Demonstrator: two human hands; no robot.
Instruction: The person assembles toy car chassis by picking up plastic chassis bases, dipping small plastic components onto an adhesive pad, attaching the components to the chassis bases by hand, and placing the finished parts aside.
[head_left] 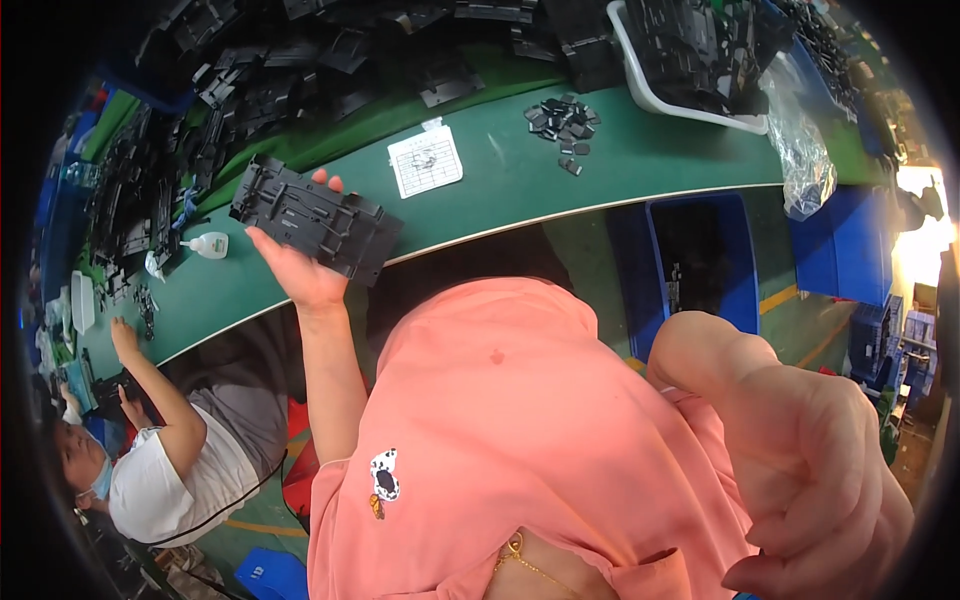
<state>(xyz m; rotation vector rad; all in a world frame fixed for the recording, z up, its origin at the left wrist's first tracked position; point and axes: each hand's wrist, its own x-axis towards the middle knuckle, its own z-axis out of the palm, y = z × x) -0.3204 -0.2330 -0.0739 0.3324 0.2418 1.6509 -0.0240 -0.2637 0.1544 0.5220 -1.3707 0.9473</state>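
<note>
My left hand [300,272] holds a flat black moulded plastic part [315,215] above the green worktable [500,180]. The palm supports it from below, and fingertips show past its far edge. Ribs, slots and raised clips cover the part's upper face. My right hand [815,460] is lifted close to the camera at the lower right, fingers curled inward. Whatever lies in its grip is hidden; only a sliver of blue peeks out below the fingertips.
Small black pieces [562,120] lie in a pile near a paper form [425,162]. A white tub [690,118] of black parts stands far right. Left are a white squeeze bottle [210,245] and a co-worker [180,450]. Blue bins [845,245] stand beyond the table's right side.
</note>
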